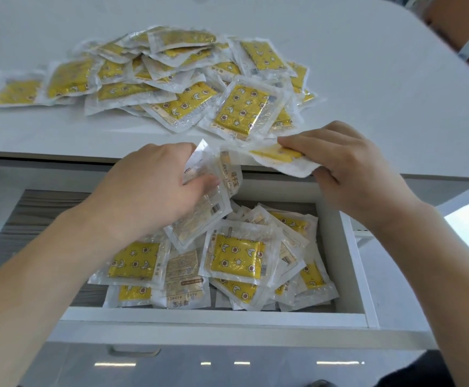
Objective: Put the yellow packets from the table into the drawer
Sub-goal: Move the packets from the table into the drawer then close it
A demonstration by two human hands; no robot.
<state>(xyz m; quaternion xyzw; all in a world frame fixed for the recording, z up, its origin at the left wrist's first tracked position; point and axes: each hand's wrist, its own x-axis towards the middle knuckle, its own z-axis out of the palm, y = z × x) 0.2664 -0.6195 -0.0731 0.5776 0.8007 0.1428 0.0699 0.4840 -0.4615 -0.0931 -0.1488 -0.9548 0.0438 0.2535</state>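
Several yellow packets in clear wrappers lie heaped on the white table (367,79); one with moons and stars (241,110) sits on top near the front edge. Below the table the white drawer (213,317) stands open, with several packets (234,261) piled in its right half. My left hand (149,185) grips a couple of packets (208,208), back side up, over the drawer. My right hand (336,160) pinches a yellow packet (281,157) at the table's front edge, just above the drawer.
The drawer's left part shows bare grey wood-grain bottom (46,208). A second drawer front with a handle (134,351) lies below. Another person's arm (465,32) shows at the top right corner. The table's right side is bare white surface.
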